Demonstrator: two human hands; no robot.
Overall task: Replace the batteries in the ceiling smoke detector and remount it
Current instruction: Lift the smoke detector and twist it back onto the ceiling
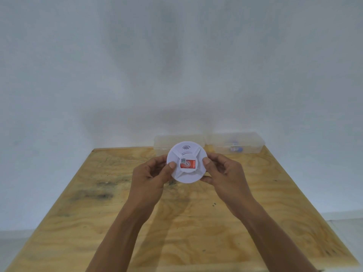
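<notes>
A round white smoke detector [186, 152] is held up above the far half of a plywood table [98, 213]. Its face points at me, with a red sticker, a small code label and a wave symbol on it. My left hand [151, 176] grips its left edge, thumb on the face. My right hand [222, 173] grips the right edge, thumb on the rim and fingers behind. The back of the detector is hidden.
Two clear plastic boxes stand at the table's far edge against a pale wall: the left box [167, 143] looks bare, the right box [245, 143] holds small blue and white items [234, 147]. Dark stains mark the wood at left.
</notes>
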